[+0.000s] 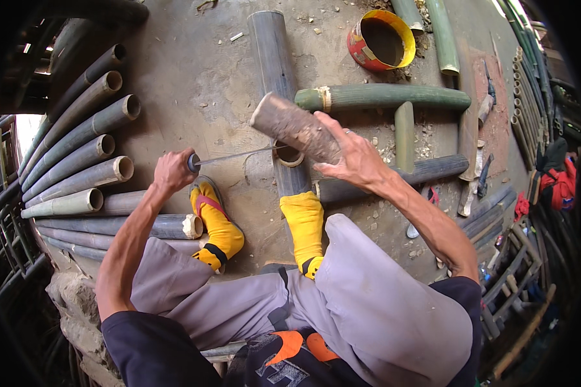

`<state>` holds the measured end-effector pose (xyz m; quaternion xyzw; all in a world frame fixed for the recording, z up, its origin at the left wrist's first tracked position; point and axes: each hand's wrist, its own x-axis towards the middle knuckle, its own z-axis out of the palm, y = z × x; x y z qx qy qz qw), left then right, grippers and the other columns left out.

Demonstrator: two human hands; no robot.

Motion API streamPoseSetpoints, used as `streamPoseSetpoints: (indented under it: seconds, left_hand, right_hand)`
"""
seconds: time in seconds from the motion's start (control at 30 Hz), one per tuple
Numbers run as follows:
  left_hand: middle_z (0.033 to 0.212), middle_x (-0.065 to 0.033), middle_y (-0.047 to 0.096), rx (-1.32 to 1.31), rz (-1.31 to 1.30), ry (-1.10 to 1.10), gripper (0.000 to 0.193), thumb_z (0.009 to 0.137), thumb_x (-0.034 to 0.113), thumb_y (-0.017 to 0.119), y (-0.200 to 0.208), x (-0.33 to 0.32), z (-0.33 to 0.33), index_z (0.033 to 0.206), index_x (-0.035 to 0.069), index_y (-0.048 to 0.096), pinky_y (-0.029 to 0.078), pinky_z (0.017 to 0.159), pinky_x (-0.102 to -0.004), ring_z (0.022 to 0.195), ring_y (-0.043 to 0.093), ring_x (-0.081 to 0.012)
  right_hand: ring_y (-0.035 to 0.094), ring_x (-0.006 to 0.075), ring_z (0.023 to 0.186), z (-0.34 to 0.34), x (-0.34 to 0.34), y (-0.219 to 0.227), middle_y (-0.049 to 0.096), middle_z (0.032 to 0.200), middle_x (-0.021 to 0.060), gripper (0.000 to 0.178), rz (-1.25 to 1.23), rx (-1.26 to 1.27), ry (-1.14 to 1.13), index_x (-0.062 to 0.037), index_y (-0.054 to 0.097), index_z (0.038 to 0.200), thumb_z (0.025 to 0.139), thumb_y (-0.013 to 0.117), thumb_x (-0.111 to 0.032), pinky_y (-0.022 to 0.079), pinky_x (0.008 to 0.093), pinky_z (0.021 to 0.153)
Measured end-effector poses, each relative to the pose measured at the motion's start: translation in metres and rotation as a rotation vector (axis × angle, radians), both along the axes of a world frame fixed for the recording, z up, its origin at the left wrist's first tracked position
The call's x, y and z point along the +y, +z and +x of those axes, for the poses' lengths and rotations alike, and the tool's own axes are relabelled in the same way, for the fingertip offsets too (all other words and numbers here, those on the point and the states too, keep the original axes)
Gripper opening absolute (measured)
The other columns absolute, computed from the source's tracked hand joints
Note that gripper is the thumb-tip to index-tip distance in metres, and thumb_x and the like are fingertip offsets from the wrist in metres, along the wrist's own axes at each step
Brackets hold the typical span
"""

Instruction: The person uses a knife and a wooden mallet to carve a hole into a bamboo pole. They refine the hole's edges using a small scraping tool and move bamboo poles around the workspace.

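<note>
My left hand (172,170) is closed round the dark handle of a long thin-bladed tool (239,155); whether knife or chisel I cannot tell. Its blade reaches right to the rim of a round hole (289,155) in a thick grey bamboo pole (272,55) lying on the ground. In my right hand (358,158) is a rough, short wooden block (295,124), raised slantwise just above the blade's far end and partly covering the hole. My foot in a yellow sock (303,222) rests on the pole's near part.
Several cut bamboo poles (103,147) lie stacked at left. A green bamboo pole (394,96) and a dark one (426,171) lie to the right of the worked pole. Beyond stands a red and yellow bucket (408,40) with dark contents. Several tools (487,106) lie far right.
</note>
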<state>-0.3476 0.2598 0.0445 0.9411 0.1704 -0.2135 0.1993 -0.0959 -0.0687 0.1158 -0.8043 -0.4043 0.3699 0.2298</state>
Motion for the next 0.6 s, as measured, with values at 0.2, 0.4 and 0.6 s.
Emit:
streamPoseSetpoints:
  seconds: [0.2, 0.4, 0.6]
  left_hand:
    - [0.082, -0.0105, 0.055, -0.334, 0.103, -0.106, 0.028, 0.068, 0.012, 0.071, 0.001, -0.029, -0.037, 0.09, 0.008, 0.054, 0.045, 0.07, -0.0401, 0.081, 0.058, -0.031]
    - [0.083, -0.0091, 0.054, -0.218, 0.182, -0.176, 0.027, 0.071, 0.008, 0.067, -0.008, -0.021, -0.042, 0.093, 0.009, 0.052, 0.044, 0.071, -0.0413, 0.083, 0.059, -0.0291]
    - [0.087, -0.0095, 0.057, -0.116, 0.136, -0.17, 0.026, 0.071, 0.003, 0.063, 0.003, -0.013, -0.035, 0.093, 0.009, 0.05, 0.044, 0.072, -0.042, 0.088, 0.06, -0.029]
  right_hand:
    - [0.058, 0.0402, 0.114, 0.006, -0.032, 0.003, 0.054, 0.127, 0.0284, 0.093, 0.283, -0.033, -0.256, -0.0093, 0.025, 0.147, 0.072, 0.079, -0.021, 0.047, 0.0428, 0.098]
    - [0.065, 0.0375, 0.09, -0.01, -0.051, 0.002, 0.061, 0.111, 0.0227, 0.093, 0.482, -0.284, -0.026, -0.0021, 0.037, 0.141, 0.064, 0.085, -0.023, 0.055, 0.0423, 0.077]
    - [0.063, 0.0286, 0.08, -0.006, -0.042, -0.017, 0.058, 0.093, 0.0147, 0.071, 0.709, -0.439, 0.581, -0.0329, 0.049, 0.134, 0.068, 0.076, -0.03, 0.053, 0.0391, 0.068]
